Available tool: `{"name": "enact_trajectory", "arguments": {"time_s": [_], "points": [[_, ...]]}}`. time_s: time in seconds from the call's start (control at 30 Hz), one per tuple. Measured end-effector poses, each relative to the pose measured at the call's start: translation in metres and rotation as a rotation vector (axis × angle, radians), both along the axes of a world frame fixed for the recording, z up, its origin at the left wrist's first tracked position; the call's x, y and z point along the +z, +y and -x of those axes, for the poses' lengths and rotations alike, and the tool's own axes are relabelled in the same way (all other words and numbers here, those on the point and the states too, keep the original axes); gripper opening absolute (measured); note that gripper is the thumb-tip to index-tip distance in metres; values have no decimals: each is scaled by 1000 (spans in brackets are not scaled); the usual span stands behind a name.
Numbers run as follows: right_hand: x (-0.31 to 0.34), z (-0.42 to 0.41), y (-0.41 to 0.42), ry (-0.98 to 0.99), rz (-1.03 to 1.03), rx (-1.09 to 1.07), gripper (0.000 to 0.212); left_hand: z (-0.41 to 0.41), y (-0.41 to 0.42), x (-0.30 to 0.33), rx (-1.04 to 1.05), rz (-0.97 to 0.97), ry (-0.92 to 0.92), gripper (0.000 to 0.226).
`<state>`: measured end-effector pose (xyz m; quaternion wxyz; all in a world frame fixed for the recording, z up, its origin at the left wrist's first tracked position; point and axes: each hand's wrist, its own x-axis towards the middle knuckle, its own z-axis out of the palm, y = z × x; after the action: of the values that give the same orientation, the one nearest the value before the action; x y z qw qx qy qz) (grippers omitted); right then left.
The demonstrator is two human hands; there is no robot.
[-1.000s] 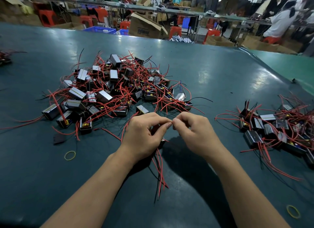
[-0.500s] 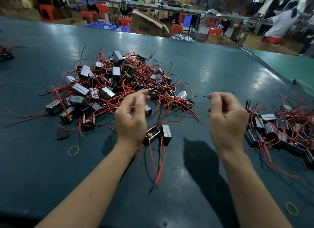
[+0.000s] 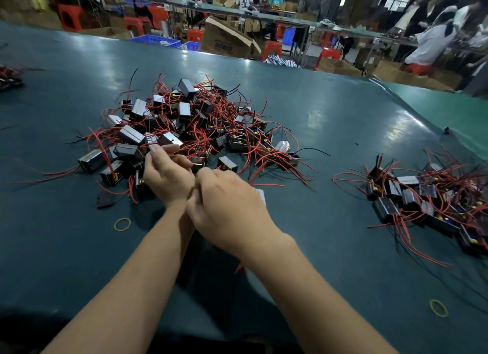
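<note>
I log the table [image 3: 330, 121] as covered in a dark green sheet, smooth and semi-gloss, throwing back the ceiling lights in pale patches. Blocks [image 3: 184, 108]: silvery faces, glossy, seemingly a foil or film wrap; the ends are black and matt. Wires [image 3: 211, 126]: red and black insulation, smooth plastic with a slight sheen. Band [image 3: 122, 224]: yellow rubber, matt. Box [image 3: 227, 41]: brown cardboard, dull. I read the red stools [image 3: 272, 47] and the blue crate [image 3: 155, 39] as moulded plastic.
</note>
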<state>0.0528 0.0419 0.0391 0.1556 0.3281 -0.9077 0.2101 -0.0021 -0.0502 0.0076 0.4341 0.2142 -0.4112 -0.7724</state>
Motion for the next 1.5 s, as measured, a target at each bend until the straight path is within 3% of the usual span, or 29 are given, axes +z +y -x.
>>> {"name": "enact_trajectory", "arguments": {"time_s": [0.17, 0.37, 0.53, 0.63, 0.7, 0.8, 0.93, 1.1, 1.27, 1.5], "points": [[-24, 17, 33, 29, -352, -172, 17, -3, 5, -3, -65, 214, 7, 40], [-34, 41, 115, -18, -341, -401, 14, -4, 16, -9, -121, 492, -49, 39], [-21, 67, 200, -140, -288, -603, 19, -8, 22, -19, -193, 1030, -294, 32], [-13, 72, 220, -175, -273, -666, 23, -9, 23, -22, -190, 1270, -287, 13], [-9, 72, 215, -171, -292, -657, 30, -5, 24, -23, -242, 1422, -421, 27], [3, 66, 188, -8, -237, -573, 27, 0, 26, -26, -368, 1623, -699, 53], [25, 61, 122, 70, -122, -370, 22, -1, 29, -25, -253, 1582, -625, 31], [25, 101, 44, -31, -158, -255, 25, -7, 30, -20, -242, 1453, -505, 6], [12, 147, 5, -250, -262, -238, 34, -11, 31, -17, -148, 1430, -551, 20], [-2, 171, -20, -124, -504, -296, 35, -10, 31, -19, -152, 1516, -746, 16]]}}
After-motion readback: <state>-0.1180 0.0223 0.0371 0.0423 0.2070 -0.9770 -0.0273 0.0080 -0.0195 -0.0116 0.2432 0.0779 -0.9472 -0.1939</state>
